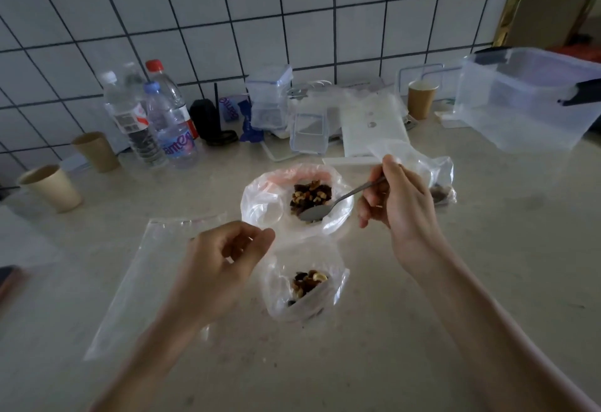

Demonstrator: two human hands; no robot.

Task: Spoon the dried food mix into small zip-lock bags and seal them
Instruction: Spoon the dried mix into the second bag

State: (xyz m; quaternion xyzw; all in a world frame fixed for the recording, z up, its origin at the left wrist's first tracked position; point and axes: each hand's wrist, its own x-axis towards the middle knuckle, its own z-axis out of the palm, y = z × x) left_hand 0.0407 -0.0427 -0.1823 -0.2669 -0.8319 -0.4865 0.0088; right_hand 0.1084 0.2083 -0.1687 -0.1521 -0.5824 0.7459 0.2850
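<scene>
Small bag (304,285) lies before the mix bag (297,198).

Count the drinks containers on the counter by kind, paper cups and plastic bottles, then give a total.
Brown paper cups: 3
Clear plastic bottles: 4
Total: 7

Kitchen: tiled wall (227,5), countertop (455,265), storage containers (527,99).
</scene>
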